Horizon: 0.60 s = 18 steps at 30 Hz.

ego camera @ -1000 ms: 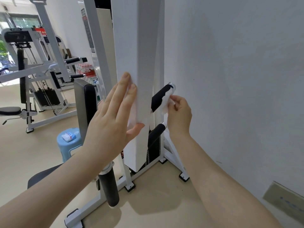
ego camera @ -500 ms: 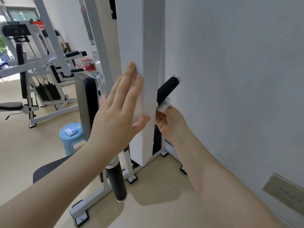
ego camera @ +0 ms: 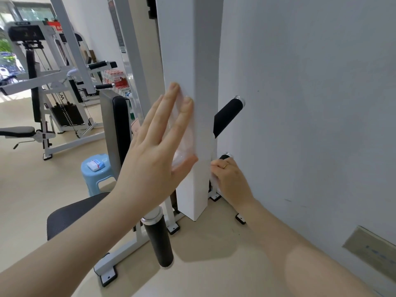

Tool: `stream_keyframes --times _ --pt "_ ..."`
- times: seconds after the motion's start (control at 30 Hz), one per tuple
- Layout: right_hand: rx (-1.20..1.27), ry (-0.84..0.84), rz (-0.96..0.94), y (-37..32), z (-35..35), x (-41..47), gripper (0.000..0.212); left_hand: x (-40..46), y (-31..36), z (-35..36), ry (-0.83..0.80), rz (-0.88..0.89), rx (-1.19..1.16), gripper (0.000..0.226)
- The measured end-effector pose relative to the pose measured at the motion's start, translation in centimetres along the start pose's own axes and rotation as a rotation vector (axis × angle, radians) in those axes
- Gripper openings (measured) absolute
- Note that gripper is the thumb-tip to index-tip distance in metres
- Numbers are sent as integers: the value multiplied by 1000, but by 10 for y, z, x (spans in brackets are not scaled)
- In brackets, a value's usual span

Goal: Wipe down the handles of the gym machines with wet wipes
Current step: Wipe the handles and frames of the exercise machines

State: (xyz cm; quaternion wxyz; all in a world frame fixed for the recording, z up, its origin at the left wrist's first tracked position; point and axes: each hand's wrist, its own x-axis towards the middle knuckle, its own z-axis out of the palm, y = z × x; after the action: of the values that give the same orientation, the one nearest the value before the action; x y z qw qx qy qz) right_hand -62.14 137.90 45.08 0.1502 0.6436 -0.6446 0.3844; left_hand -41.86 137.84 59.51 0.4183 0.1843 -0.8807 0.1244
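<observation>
The left hand lies flat against the front of the white column of the gym machine, fingers straight and a little spread, pointing up; the palm bears on the column and holds nothing. The right hand reaches round the right side of the column, low down, its fingers curled and pinching a white wipe that runs up along the column's edge. A ring shows on one finger.

Two black handles stick out behind the column toward the wall. The upper handle has its long axis tilted, rising from lower left at the column to upper right, and ends in a silver cap close to the wall. The top of the wipe reaches the base of this handle. The lower handle shows only its tip, just above the right hand's knuckles, pointing the same way.

Left of the column, a black roller pad hangs down near the floor, and a blue stool carries a small packet.
</observation>
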Motion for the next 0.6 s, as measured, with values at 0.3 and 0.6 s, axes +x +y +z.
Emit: stream_keyframes --times 0.3,0.6 --pt "49 117 54 -5 -7 -23 28 -9 -2 -12 -116 -181 -285 71" --pt "25 75 216 -4 -5 -17 51 -26 25 -24 -318 -381 -140 90"
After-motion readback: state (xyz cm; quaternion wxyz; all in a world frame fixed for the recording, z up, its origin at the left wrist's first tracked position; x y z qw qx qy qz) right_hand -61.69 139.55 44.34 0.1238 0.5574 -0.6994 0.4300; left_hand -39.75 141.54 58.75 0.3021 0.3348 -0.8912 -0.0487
